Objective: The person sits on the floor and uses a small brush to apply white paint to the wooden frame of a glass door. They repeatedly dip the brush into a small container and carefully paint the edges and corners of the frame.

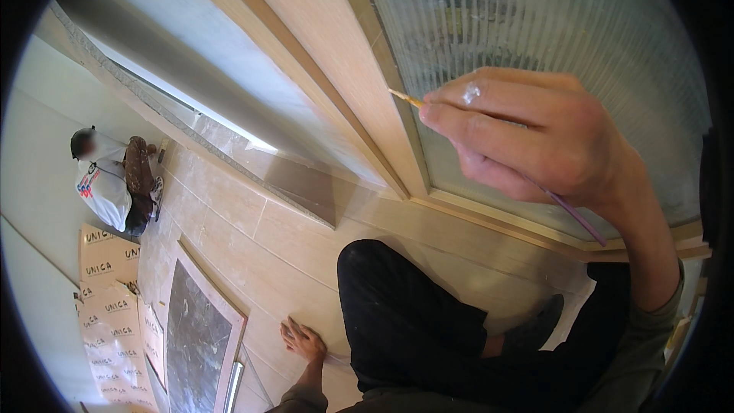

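Note:
Pinched in my right hand is a thin paintbrush with a purple handle. Its pale, pointed tip meets or nearly meets the edge of the light wood door frame, beside a ribbed glass panel. A white smear marks one of my right fingers. Down at the lower middle, my left hand rests flat on the tiled floor, fingers spread and holding nothing. My bent leg in black trousers lies between the two hands.
A framed dark panel lies on the floor at the left, near printed cardboard sheets. Farther back, another person sits against the wall. A wall edge juts out between that person and me.

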Action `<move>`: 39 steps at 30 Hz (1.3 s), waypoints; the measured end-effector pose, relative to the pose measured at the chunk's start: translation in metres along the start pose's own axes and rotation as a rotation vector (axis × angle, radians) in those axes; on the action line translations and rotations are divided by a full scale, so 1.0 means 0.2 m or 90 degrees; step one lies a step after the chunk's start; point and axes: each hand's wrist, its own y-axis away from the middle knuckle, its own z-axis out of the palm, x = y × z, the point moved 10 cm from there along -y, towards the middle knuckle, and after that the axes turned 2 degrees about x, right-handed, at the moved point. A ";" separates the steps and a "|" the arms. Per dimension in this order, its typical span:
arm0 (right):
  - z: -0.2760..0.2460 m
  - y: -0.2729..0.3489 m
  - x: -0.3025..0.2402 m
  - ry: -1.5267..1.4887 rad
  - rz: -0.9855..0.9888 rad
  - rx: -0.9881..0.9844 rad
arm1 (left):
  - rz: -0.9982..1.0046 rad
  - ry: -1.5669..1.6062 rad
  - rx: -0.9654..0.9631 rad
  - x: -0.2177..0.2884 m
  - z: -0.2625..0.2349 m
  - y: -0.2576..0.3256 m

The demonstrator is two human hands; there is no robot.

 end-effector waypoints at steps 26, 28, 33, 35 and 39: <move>-0.15 -0.07 0.00 0.025 0.021 0.148 | 0.001 0.016 -0.007 0.00 -0.03 0.00; -0.13 -0.07 0.01 -0.002 0.041 0.135 | -0.008 0.007 -0.012 0.00 -0.03 0.00; -0.15 -0.08 0.01 0.031 0.015 0.171 | -0.014 -0.001 -0.014 0.01 -0.04 0.00; -0.15 -0.08 0.00 0.039 0.003 0.168 | -0.023 -0.008 -0.021 0.01 -0.05 0.00; -0.13 -0.06 0.01 0.004 0.024 0.117 | -0.015 -0.007 -0.015 -0.01 -0.02 -0.01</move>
